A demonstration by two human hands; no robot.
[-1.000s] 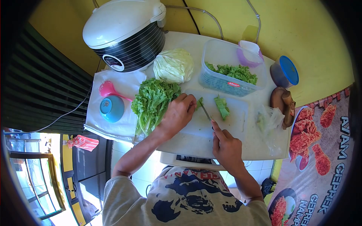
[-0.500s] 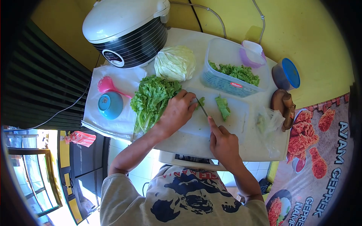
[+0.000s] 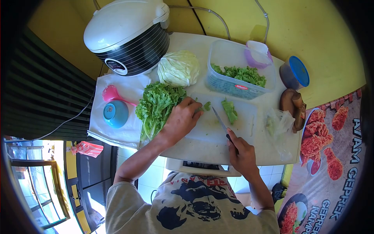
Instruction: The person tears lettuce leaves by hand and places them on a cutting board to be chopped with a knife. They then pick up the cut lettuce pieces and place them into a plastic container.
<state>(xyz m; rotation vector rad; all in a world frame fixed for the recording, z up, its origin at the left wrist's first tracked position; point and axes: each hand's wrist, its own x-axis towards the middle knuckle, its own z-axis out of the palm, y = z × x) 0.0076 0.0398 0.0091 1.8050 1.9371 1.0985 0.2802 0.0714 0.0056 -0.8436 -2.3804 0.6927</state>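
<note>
My right hand (image 3: 241, 152) is wrapped round the dark handle of a knife (image 3: 220, 118), its blade pointing up and left over the white cutting board (image 3: 241, 126). My left hand (image 3: 184, 117) lies with curled fingers on the lettuce, pressing a leafy end at the board's left side. The big bunch of green lettuce (image 3: 156, 103) spreads out left of that hand. A small cut scrap of lettuce (image 3: 207, 106) is just beyond my left fingertips. Farther right on the board rests a larger lettuce piece (image 3: 230, 111), apart from the blade.
Behind the board stand a cabbage (image 3: 178, 68) and a clear plastic tub (image 3: 224, 86) holding cut lettuce. A rice cooker (image 3: 128, 43) fills the back left. A blue bowl (image 3: 115, 114) and pink ladle (image 3: 111, 93) lie left; a plastic bag (image 3: 281, 126) and blue-lidded container (image 3: 298, 72) are right.
My right hand has drawn the knife to the right and toward me, away from my left fingers. The left hand stays on the lettuce. The whole view has shifted slightly.
</note>
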